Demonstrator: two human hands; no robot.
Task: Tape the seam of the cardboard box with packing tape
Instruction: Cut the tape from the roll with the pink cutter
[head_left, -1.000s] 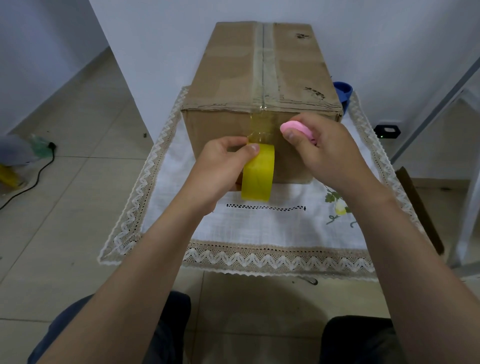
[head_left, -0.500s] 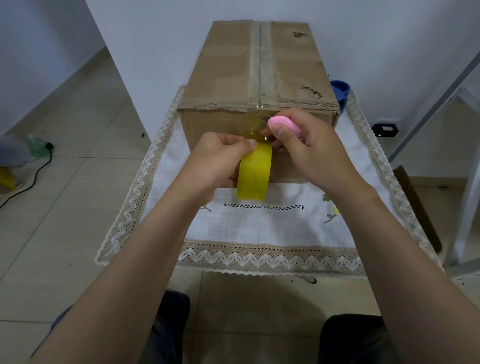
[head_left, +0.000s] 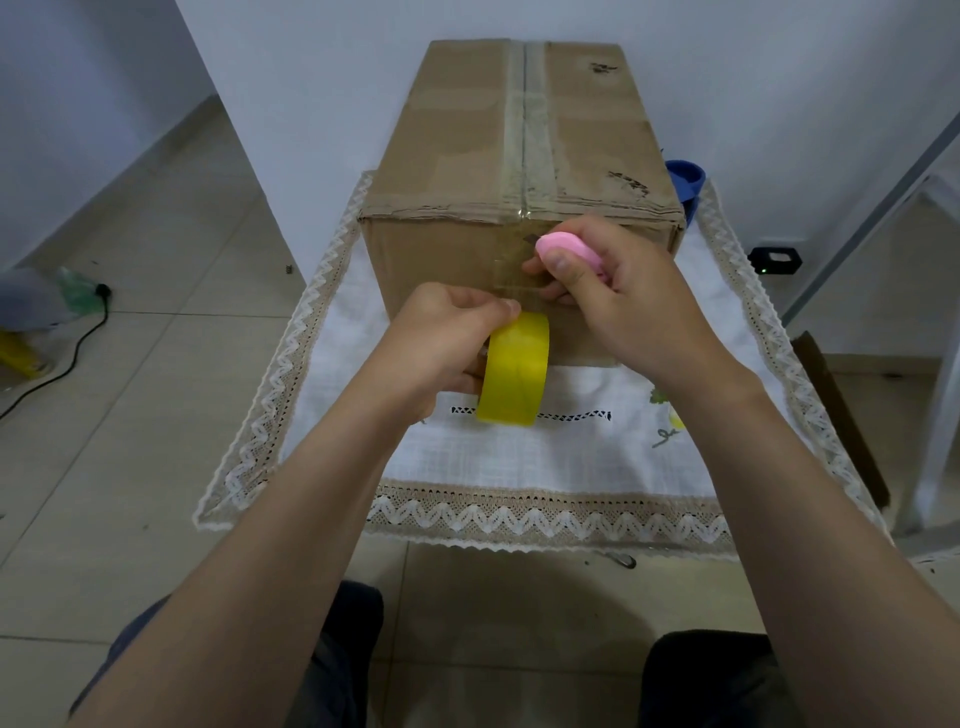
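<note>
1. Box (head_left: 447, 171) is set on a cloth (head_left: 519, 457); its top seam (head_left: 525, 119) is seen taped, with tape (head_left: 511, 270) run down the front.
2. Roll (head_left: 514, 369) is gripped in the left hand (head_left: 441, 343), and a pink cutter (head_left: 569, 247) in the right hand (head_left: 623, 301).
3. Cutting is judged left.

Soft, even, slightly dim indoor light; no glare. A faint shadow falls on the floor (head_left: 519, 613) beneath the worktop. Wide-angle distortion bends straight lines toward the frame edges; focus is sharp.

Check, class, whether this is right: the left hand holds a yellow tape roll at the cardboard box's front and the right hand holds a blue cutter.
No. The head view shows the cutter in the right hand is pink, not blue; the left hand does hold the yellow tape roll.
</note>
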